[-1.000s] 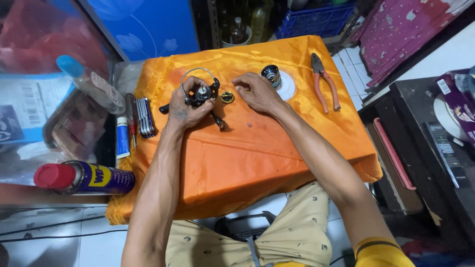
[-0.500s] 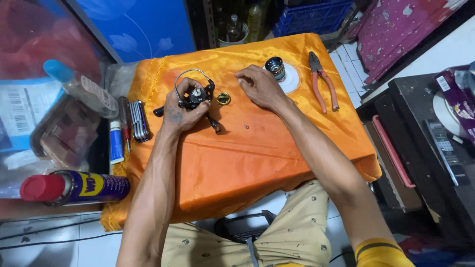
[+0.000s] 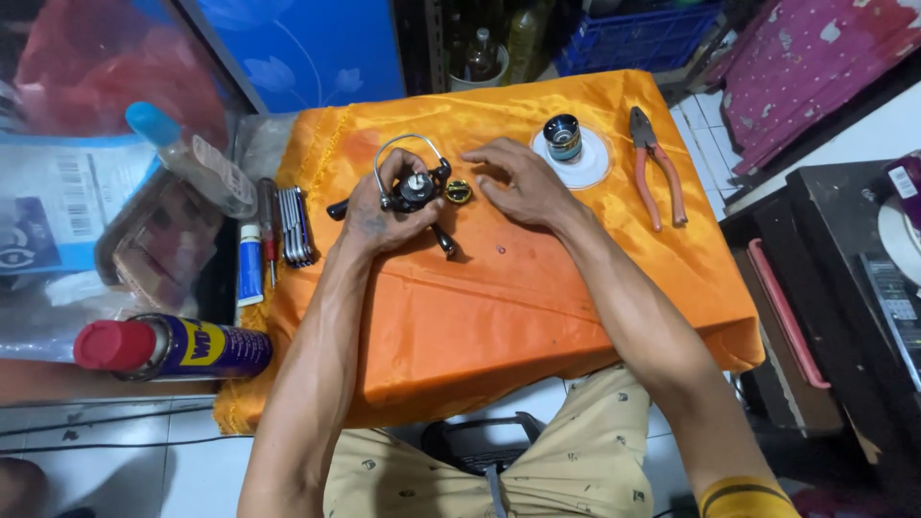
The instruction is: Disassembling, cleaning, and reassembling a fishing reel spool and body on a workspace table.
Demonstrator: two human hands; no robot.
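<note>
1. The left hand is closed around a black spinning reel – its wire bail arches up behind the fingers – held on the orange cloth near the far edge, left of centre
2. The right hand rests palm down, fingers loosely spread, holding nothing; its fingertips lie just beside a small brass-coloured ring part
3. A spool stands on a white disc towards the far right corner – red-handled pliers lie beside it
4. A hex key set lies at the left edge
</note>
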